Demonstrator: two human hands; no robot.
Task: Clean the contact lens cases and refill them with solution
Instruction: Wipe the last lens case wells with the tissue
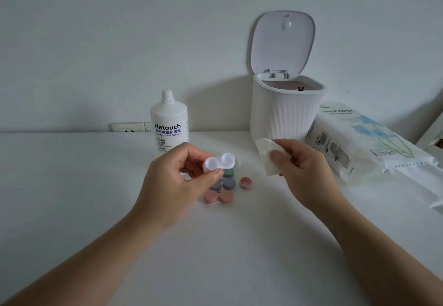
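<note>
My left hand (177,176) holds an uncapped white contact lens case (219,161) above the white table (72,185), thumb and fingertips pinching its left well, both empty wells facing up. My right hand (304,171) is at three o'clock from it, apart from the case, with thumb and fingers pressed together on a folded white tissue (266,154) that sticks out toward ten o'clock.

Directly below the held case, on the table, lie the capped cases: a green-capped one (229,173) partly hidden behind my fingers, a grey-capped case (224,184) at six o'clock from it, and a pink-capped case (218,197) nearest me. A loose pink cap (245,182) lies open side up just beside the grey one, at three o'clock.

The Natouch contact lens solution bottle (169,121) stands upright with its cap on at eleven o'clock from my left hand, against the wall. A ribbed white desktop bin (285,114) stands at twelve o'clock from my right hand, lid (282,42) flipped up. A tissue paper pack (364,142) lies at two o'clock, with a sheet trailing from its near end
</note>
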